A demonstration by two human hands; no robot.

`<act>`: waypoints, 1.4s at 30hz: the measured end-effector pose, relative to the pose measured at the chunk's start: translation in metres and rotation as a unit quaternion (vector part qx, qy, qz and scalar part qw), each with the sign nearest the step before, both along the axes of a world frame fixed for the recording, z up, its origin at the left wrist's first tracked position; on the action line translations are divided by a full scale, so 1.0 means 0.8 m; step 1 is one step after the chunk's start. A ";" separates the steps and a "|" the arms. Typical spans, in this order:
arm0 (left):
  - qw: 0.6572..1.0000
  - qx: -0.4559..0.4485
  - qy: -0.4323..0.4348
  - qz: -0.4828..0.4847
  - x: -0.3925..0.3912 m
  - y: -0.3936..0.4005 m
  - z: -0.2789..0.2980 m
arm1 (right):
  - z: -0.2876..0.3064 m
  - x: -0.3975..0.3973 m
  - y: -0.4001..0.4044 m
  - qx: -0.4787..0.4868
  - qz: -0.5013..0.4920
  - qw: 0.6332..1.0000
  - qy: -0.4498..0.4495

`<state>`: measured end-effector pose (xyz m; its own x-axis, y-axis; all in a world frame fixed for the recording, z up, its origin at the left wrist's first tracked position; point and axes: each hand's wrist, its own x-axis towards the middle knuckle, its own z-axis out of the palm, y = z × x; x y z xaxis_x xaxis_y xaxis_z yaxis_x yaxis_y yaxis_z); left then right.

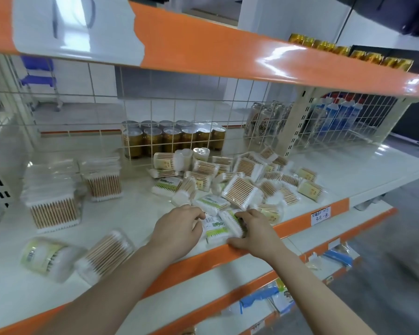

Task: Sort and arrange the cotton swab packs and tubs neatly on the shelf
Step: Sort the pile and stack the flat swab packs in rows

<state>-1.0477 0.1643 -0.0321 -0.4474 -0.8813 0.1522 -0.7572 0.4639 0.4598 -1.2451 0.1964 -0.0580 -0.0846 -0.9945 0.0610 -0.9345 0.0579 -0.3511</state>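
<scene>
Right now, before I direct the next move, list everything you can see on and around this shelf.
stacked swab packs: two neat stacks, clear with tan sticks, shelf left.
loose swab packs: a jumbled heap, too many to count, clear, tan and green-labelled, shelf centre-right.
swab tubs: two lying on their sides, front left; more at the heap's back.
green-label pack: one, white and green, front edge, between both hands.
jars: about a dozen, amber, silver lids, behind the wire grid.
cans: several, behind the grid, right.
price tag: one, white, handwritten, orange shelf lip.
left hand: fingers curled on the pack.
right hand: grip on the pack's right end.
</scene>
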 end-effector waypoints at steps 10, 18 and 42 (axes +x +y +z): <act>1.000 0.001 0.000 0.004 0.005 0.005 -0.001 | 0.003 0.006 0.000 -0.004 -0.024 0.999 0.028; 1.000 0.006 -0.005 0.006 0.008 0.010 0.000 | 0.010 0.003 0.006 -0.034 -0.021 0.998 0.055; 0.993 -0.107 -0.020 0.042 0.038 0.004 -0.001 | 0.082 0.048 -0.013 -0.232 -0.007 0.963 -0.141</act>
<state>-1.0176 0.1677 -0.0330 -0.3832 -0.8652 0.3235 -0.8127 0.4823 0.3270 -1.2064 0.1863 0.0072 -0.1768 -0.8647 0.4702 -0.7988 -0.1531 -0.5818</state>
